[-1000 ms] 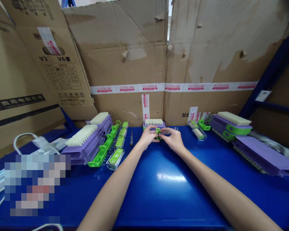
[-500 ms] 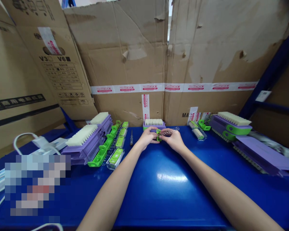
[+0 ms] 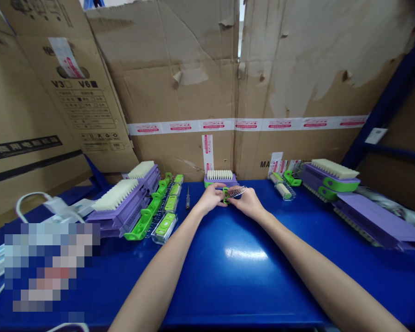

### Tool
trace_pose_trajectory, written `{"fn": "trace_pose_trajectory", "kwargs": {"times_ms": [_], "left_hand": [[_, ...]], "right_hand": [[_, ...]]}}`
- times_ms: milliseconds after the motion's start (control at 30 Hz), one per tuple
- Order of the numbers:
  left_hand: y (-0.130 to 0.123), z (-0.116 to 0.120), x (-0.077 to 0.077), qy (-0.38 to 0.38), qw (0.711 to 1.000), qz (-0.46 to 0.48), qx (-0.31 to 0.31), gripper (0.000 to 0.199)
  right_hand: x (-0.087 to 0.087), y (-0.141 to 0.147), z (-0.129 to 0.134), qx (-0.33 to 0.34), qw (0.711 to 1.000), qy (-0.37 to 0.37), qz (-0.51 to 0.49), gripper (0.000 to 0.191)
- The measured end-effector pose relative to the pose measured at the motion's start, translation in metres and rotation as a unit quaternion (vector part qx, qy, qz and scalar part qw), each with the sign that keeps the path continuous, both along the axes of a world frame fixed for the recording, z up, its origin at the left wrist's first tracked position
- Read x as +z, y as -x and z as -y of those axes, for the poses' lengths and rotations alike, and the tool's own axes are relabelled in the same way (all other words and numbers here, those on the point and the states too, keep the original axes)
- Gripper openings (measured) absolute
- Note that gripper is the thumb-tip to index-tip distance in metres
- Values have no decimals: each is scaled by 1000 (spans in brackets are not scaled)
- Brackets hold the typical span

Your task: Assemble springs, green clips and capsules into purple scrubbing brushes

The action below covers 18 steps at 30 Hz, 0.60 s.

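Near the middle of the blue table, my left hand [image 3: 210, 199] grips a small green part [image 3: 225, 195] from its left side. My right hand [image 3: 249, 202] pinches a metal spring [image 3: 238, 191] at the right of the green part, its coils showing above the fingers. The spring's near end meets the green part; how they join is too small to tell. Right behind the hands sits a purple piece with cream bristles [image 3: 219, 175].
Purple bristle blocks [image 3: 119, 196], green brackets [image 3: 141, 224] and clear cases [image 3: 165, 227] line the left. A screwdriver [image 3: 187, 200] lies beside them. More purple blocks [image 3: 380, 216] stand right. Cardboard [image 3: 180, 92] rises behind. A blue table [image 3: 245, 286] spans the front.
The spring, which stretched further right before, now looks shorter and more bunched over my right fingers. Both hands stay close together, and the whole view has shifted slightly.
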<state>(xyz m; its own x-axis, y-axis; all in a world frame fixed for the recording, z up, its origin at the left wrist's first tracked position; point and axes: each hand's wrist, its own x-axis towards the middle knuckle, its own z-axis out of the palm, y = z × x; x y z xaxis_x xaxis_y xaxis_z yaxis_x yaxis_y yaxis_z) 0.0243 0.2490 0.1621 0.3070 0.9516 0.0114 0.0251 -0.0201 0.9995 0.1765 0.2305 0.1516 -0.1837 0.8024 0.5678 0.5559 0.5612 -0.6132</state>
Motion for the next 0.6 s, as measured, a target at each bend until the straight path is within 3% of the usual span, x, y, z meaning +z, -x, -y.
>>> {"fn": "trace_pose_trajectory", "kwargs": {"times_ms": [600], "left_hand": [[-1, -3, -6, -27, 1000, 4, -8, 32]], "right_hand": [[0, -1, 1, -23, 999, -31, -1, 12]]}}
